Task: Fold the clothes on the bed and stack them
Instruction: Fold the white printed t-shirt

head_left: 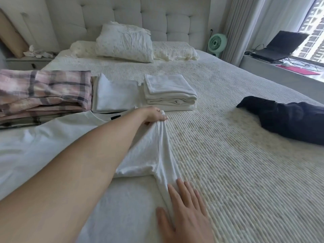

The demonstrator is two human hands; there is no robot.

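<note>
So the white t-shirt is spread flat on the bed, collar pointing away toward the headboard. The left hand reaches across it and pinches the shoulder end of the sleeve, fingers curled tight round a bunch of fabric. The right hand lies flat and relaxed on the near end of that same sleeve, fingers straight, pressing it down, not gripping anything. The sleeve edge runs in a ridge between the two hands.

Just beyond the left hand there's a stack of folded white clothes, and beside it, further to the left, another folded white piece touching a pile of pink plaid stuff. That pile sits right up against the shirt's far edge, so it's tight on that side.

To the right of both hands it's all bare ribbed bedspread until you hit a dark garment lying unfolded, well apart from the shirt.

Further off: pillows against a tufted headboard, a small green fan, a laptop on the window ledge, and a nightstand far left.
</note>
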